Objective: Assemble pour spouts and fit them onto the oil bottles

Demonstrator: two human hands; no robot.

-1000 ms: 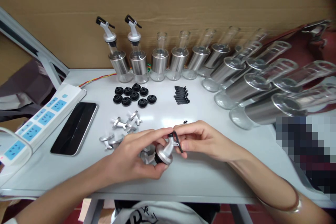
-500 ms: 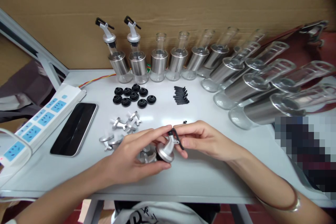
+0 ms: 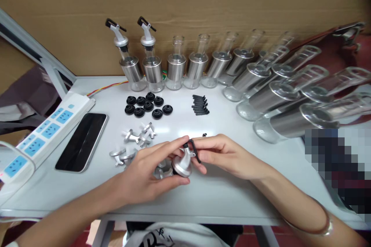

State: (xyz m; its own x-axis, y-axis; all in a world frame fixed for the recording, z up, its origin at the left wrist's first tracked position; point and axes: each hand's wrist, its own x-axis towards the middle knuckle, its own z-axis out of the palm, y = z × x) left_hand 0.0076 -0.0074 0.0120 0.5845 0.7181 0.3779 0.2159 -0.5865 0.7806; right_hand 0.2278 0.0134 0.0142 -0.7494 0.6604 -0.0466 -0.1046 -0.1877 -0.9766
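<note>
Between my hands is a silver pourer spout (image 3: pixel 183 165) with a black base. My left hand (image 3: pixel 147 173) grips it, thumb below at the rim and index finger up by its tip. With thumb and fingers, my right hand (image 3: pixel 223 154) pinches the black lever clip (image 3: pixel 196 152) at the top of the spout. Several loose silver spouts (image 3: pixel 131 136) lie left of my hands, some partly hidden by my left hand. Beyond them sit several black stoppers (image 3: pixel 148 106) and a row of black lever clips (image 3: pixel 200 105).
Glass bottles with steel sleeves (image 3: pixel 197 70) line the back and right side. Two bottles (image 3: pixel 152 71) at back left carry fitted spouts. A phone (image 3: pixel 82 142) and a white power strip (image 3: pixel 43 135) lie at left. A small black piece (image 3: pixel 204 135) lies just beyond my right hand.
The spout and its black lever clip have shifted slightly left and up, with the clip turned a little. Both hands keep their grip.
</note>
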